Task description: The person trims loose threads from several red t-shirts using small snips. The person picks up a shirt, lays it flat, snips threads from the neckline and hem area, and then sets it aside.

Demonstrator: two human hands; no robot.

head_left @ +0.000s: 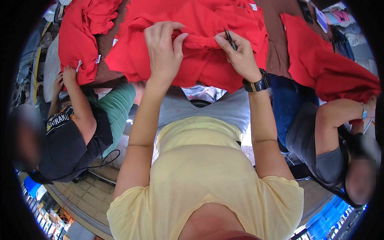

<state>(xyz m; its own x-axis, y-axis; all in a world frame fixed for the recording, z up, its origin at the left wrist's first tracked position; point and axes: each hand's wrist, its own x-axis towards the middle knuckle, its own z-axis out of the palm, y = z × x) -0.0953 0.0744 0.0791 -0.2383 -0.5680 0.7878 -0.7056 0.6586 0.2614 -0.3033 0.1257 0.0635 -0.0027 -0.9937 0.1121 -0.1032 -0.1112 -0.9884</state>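
Observation:
A red garment [192,66] of soft cloth lies crumpled before me, its near edge hanging toward my lap. My left hand [164,50] is closed on the cloth, thumb and index finger at the left end of a stitched seam band [200,42]. At the band's other end, my right hand [242,56] pinches the cloth between thumb and fingers. The same hand also holds slim black thread snips [229,39], their points upward and away from me. The lower part of the snips is hidden by my fingers. A black watch [258,83] sits on my right wrist.
A brown-covered table [278,44] bears more red garments at left [80,40] and right [312,56]. Co-workers sit close on both sides; the left one's hands [66,76] hold red cloth with a white-tipped tool. A phone-like device [321,19] lies at the far right.

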